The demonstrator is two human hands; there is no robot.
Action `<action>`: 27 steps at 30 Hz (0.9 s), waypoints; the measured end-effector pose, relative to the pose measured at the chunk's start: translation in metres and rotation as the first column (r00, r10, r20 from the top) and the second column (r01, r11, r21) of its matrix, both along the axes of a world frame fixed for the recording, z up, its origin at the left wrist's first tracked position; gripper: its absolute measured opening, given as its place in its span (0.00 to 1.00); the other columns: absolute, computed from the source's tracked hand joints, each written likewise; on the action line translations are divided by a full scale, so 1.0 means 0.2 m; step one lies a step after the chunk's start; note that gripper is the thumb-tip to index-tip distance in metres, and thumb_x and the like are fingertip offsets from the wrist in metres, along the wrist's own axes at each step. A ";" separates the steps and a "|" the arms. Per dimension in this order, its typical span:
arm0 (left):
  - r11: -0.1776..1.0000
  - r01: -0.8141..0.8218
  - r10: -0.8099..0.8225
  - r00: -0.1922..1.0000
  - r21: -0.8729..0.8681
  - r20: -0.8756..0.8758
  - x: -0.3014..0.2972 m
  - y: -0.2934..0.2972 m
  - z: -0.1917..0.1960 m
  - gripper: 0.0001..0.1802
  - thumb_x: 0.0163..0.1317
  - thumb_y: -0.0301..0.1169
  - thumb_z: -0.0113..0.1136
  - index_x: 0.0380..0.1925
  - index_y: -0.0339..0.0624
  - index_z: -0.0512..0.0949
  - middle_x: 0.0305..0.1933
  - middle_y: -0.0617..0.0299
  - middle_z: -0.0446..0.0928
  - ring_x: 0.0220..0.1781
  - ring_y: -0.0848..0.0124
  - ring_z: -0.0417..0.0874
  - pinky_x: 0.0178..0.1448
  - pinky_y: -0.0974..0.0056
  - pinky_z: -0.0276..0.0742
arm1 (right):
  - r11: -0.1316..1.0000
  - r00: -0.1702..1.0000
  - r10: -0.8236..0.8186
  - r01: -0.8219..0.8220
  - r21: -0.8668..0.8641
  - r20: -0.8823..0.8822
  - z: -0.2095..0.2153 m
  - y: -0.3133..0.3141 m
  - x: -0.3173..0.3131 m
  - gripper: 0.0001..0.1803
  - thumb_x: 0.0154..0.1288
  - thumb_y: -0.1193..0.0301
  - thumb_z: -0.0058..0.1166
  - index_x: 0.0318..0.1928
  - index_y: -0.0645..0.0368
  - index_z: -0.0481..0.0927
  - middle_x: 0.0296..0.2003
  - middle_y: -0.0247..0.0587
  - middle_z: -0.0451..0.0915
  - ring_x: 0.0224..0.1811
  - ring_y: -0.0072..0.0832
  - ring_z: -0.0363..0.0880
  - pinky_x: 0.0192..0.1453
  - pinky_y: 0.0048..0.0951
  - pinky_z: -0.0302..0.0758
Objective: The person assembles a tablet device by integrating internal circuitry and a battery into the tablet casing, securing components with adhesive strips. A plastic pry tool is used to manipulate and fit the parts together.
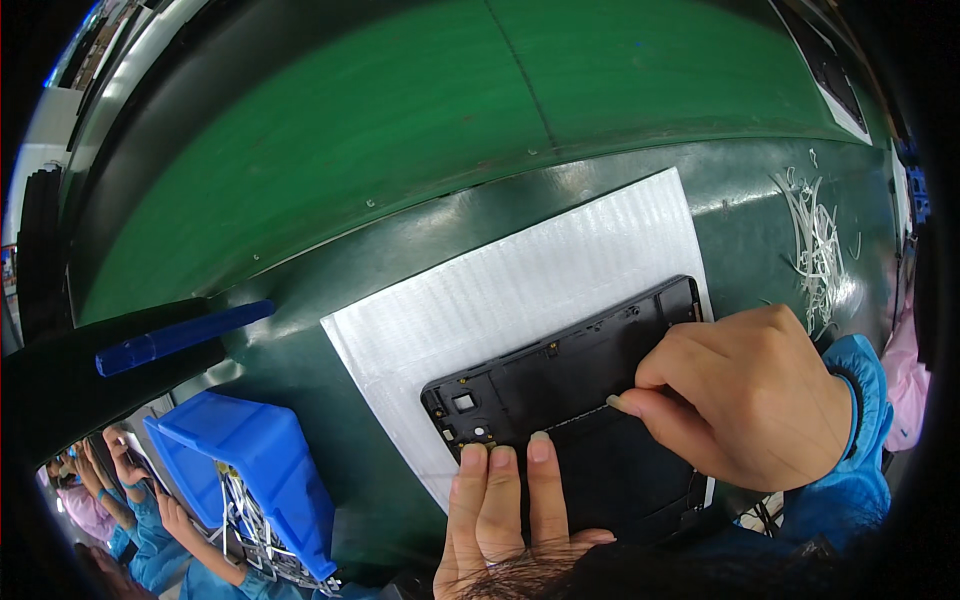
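Observation:
A black plastic housing [600, 365], like a tablet's back shell with a square cut-out and small brass-coloured inserts, lies tilted before me. My left hand [505, 510] rests on its near-left part, fingers stretched out and fingertips pressing down. Over the housing's right part, my right hand [745, 400] is closed in a pinch, thumb and forefinger at the surface. A thin pale line [580, 412] runs across the housing from near my left fingertips to the right thumb. Whatever sits between the pinching fingers is too small to make out.
Under the housing is a white foam sheet [520, 270] on the dark green table [380, 520]. White strips [820, 240] lie heaped at right. A blue bin [260, 430] of strips and a blue bar [185, 337] are left. A green surface [420, 110] spans the back. Co-workers' hands [125, 460] show at far left.

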State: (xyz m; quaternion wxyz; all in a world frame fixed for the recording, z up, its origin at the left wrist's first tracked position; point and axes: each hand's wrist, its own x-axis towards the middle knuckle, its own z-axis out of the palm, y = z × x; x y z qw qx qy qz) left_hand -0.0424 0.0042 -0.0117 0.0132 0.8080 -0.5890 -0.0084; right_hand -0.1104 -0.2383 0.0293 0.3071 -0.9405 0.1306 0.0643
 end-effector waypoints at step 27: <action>0.984 -0.047 0.075 0.985 0.174 -0.157 0.01 -0.06 0.14 0.40 0.75 0.67 0.44 0.62 0.45 0.84 0.61 0.45 0.79 0.66 0.50 0.83 0.63 0.51 0.89 | 1.000 1.000 -0.018 0.018 -0.013 -0.004 0.04 0.01 0.00 0.11 0.59 0.73 0.73 0.31 0.58 0.81 0.20 0.35 0.79 0.17 0.34 0.78 0.21 0.35 0.71</action>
